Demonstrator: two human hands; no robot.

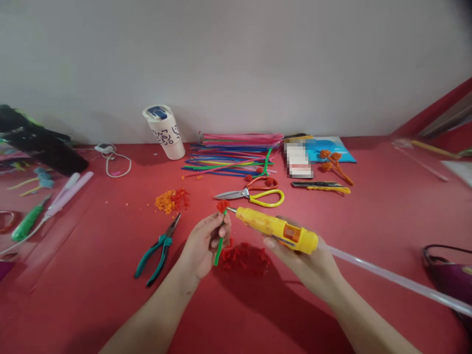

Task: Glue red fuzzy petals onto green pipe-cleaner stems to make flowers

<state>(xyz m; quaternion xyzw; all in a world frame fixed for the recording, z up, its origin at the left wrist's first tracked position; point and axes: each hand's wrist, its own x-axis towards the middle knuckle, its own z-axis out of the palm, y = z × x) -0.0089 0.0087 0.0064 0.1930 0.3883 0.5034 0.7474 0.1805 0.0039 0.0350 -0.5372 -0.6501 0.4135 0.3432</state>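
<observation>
A short green stem (pixel 219 250) is pinched upright, slightly tilted, between the thumb and curled fingers of the left hand (pixel 207 241), with a red tuft (pixel 222 206) borne at its top. A yellow glue gun (pixel 263 223) is gripped from below by the right hand (pixel 308 268), which is closed around its handle (whether the trigger is pressed cannot be told). The nozzle is brought right up to the tuft, though contact cannot be made out for certain. From the gun's rear a long glue stick (pixel 387 274) is trailed

The head seems to be only partly built: some red is gathered on the stem, while many loose red pieces (pixel 245 259) are left on the table just beneath the hands, apparently unused. Cutting seems largely done, since scissors (pixel 241 193) and pliers (pixel 165 242) are laid aside and orange and red clippings (pixel 167 200) are heaped nearby

Farther out, a green sprig with red heads (pixel 266 164) and an orange sprig (pixel 335 157) are seen, seemingly finished, and plenty of fuzzy sticks (pixel 232 150) are kept uncut by the wall
</observation>
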